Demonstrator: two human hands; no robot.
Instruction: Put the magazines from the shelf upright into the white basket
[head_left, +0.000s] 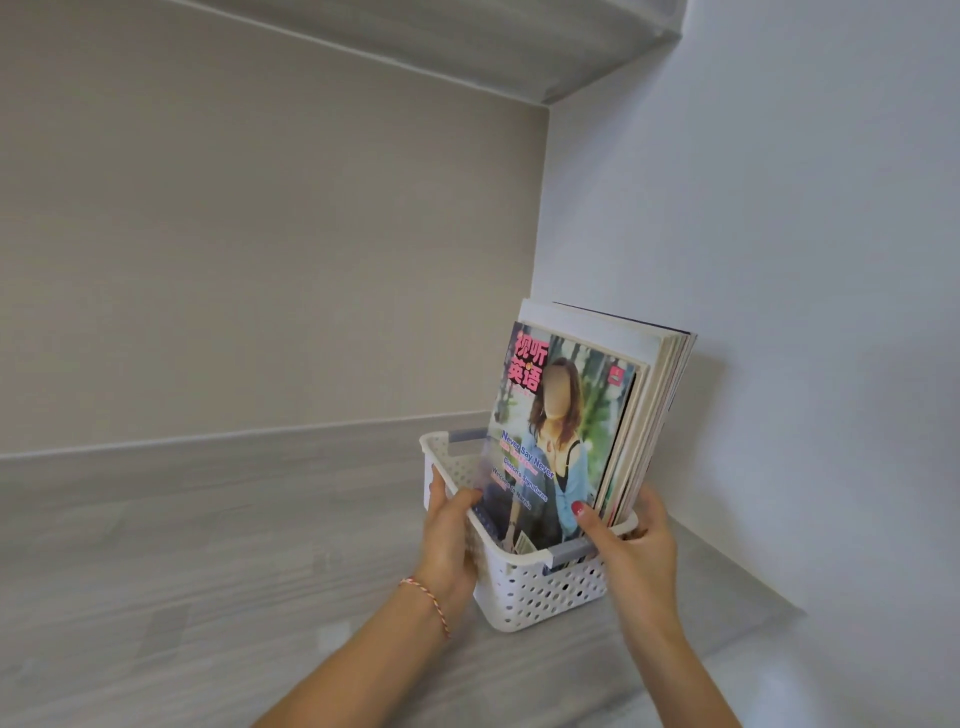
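Observation:
A white perforated basket (540, 587) with grey handles stands on the shelf near the right wall. Several magazines (644, 395) stand upright in it, leaning right toward the wall. The front magazine (561, 415) has a colourful cover showing a person and pink characters. My left hand (449, 540) grips the basket's left rim, thumb against the front cover's lower left corner. My right hand (636, 551) holds the basket's right end, thumb pressed on the front cover and fingers behind the stack.
The grey wood-grain shelf (208, 545) stretches left of the basket. A beige back panel (260, 260) rises behind it, a white wall (779, 312) is at the right, and another shelf (467, 41) sits overhead.

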